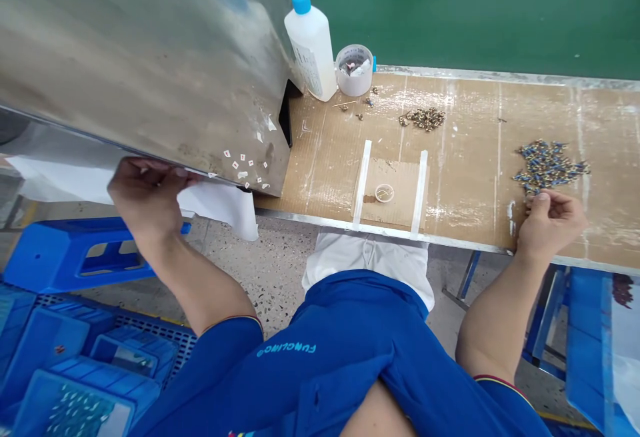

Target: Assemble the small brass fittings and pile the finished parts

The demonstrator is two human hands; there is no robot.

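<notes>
Tan cardboard-lined worktop (pixel 470 100) carries a heap of small blue-and-brass parts (pixel 550 167), touched by the curled right hand (pixel 550 224); whether a part is held cannot be told. A white paper sheet (pixel 220 207) is pinched by the left hand (pixel 145 197) under a tilted brushed-steel panel (pixel 140 57).

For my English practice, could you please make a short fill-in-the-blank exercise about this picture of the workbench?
1. The right hand lies just below a pile of small blue and ____ parts.
2. The left hand holds a white sheet under the edge of a large ____ panel.
3. The white squeeze bottle has a ____ nozzle.

Missing words: gold; metal; blue
</notes>
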